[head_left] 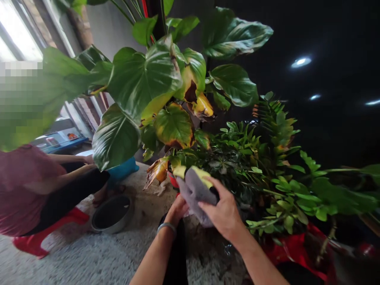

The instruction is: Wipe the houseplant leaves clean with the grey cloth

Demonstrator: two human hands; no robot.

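My right hand (224,209) grips a bunched grey cloth (197,194) with yellow and dark patches along its upper side. Thumb and fingers press into it from the right. Just left of the cloth, my left hand (178,208) has curled fingers, partly hidden at the tips; what they hold cannot be made out. A grey band (166,226) circles the left wrist. Directly beyond the cloth rises a large potted plant with broad green leaves (145,79). Some lower leaves are yellow and brown, such as a withered leaf (157,172).
Bushy green plants (237,150) crowd the right, above red material (291,249). At left, a person in a dark pink shirt (29,182) sits on a red stool (35,241). A dark basin (113,213) stands on the rough floor beside a blue bag (123,172).
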